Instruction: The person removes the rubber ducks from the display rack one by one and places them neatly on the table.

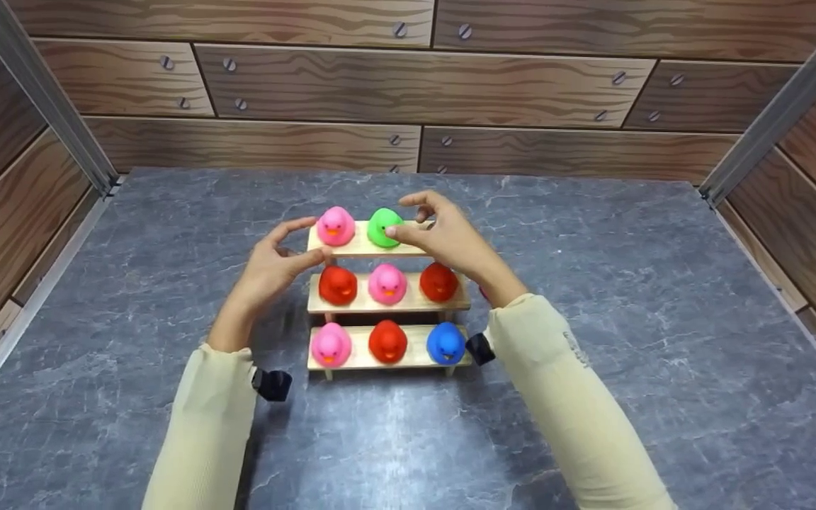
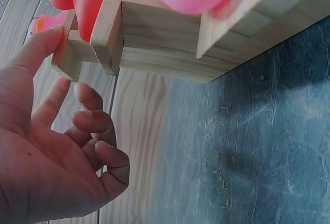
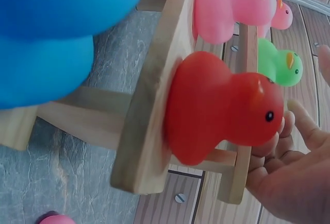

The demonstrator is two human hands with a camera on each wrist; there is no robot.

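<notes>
A three-tier wooden display stand [image 1: 414,246] carries rubber ducks in rows. On the top tier sit a pink duck [image 1: 336,227] and a green duck [image 1: 384,228]. My left hand [image 1: 266,269] holds the left end of that tier between thumb and index finger, the other fingers loosely bent. My right hand [image 1: 454,237] is over the top tier's right part, thumb and index finger spread beside the green duck. In the right wrist view, a gap shows between the green duck [image 3: 281,64] and the thumb. The right palm hides the tier's right end.
The middle tier has a red duck [image 1: 338,285], a pink duck [image 1: 387,284] and another red duck [image 1: 439,282]. Below are pink, red and blue ducks [image 1: 445,344]. A pink thing [image 3: 58,219] lies on the grey tabletop, right of the stand. Wood-patterned walls [image 1: 422,85] enclose the table.
</notes>
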